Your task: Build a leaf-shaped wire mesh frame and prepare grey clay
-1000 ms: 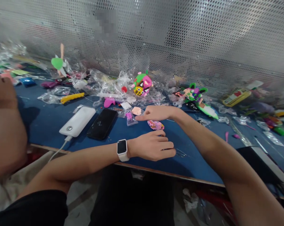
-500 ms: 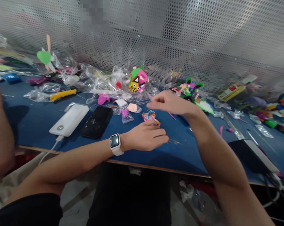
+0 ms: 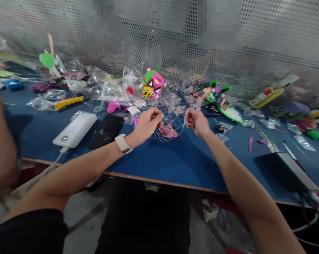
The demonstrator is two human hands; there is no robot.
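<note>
My left hand (image 3: 147,124) has narrowed fingers, seemingly pinching the clear strands (image 3: 177,121); my right hand (image 3: 198,122) curls at their right edge, its hold I cannot tell. The pink piece (image 3: 170,132) shows between. I'm apparently spreading the strands; next calls for light tension.

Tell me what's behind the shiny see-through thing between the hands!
Through the shiny see-through thing, a pink patterned piece (maybe inside it) and blue tabletop show. The left hand hides whatever lies behind it.

Pink piece (image 3: 169,132) partly hidden behind thin strands (image 3: 163,140); co-worker's arm (image 3: 2,144) cut by left edge.
</note>
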